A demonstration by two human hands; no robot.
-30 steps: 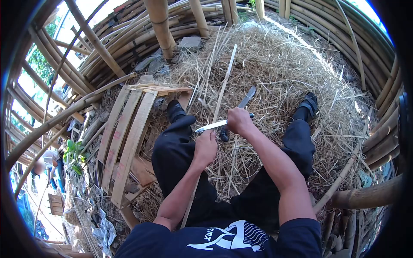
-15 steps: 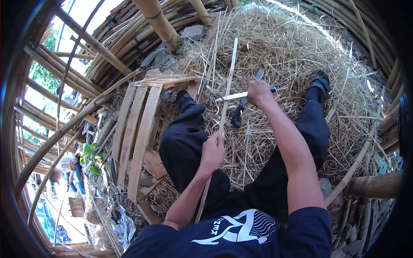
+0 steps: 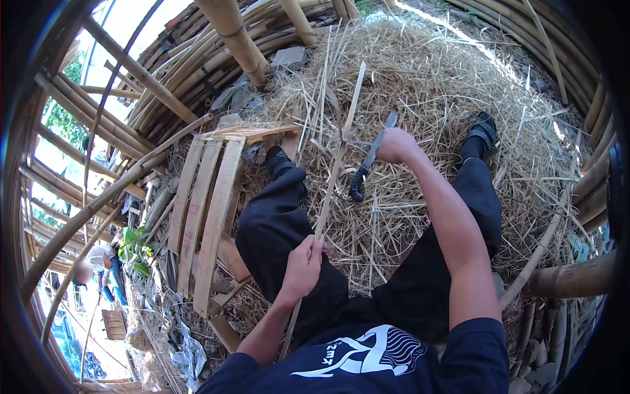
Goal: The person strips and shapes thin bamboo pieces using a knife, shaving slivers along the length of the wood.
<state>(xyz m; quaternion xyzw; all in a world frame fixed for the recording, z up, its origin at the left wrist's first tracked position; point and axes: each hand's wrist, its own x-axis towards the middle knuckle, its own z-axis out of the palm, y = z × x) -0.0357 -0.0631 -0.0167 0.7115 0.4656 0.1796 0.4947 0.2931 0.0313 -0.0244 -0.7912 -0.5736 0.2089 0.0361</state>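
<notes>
My left hand (image 3: 304,268) is closed around a long, thin bamboo strip (image 3: 333,177), close to my left thigh. The strip slants away from me over the straw, its lower end running back beside my body. My right hand (image 3: 397,146) grips a knife, its handle hidden in the fist. Its narrow blade (image 3: 359,142) reaches left and meets the strip in its upper part. Just below the right hand, a second knife with a black handle (image 3: 357,184) lies on the straw, blade pointing away.
Straw and shavings (image 3: 420,72) cover the ground between my legs. A wooden slatted crate (image 3: 216,217) stands by my left leg. Bamboo poles (image 3: 230,33) rise ahead, and a thick bamboo pole (image 3: 571,274) juts in from the right. Another person (image 3: 105,262) is outside at far left.
My left hand has moved down and left, nearer my body, along with the strip's lower part. The held blade has turned from broadside to nearly edge-on. The knife on the straw stays lying there.
</notes>
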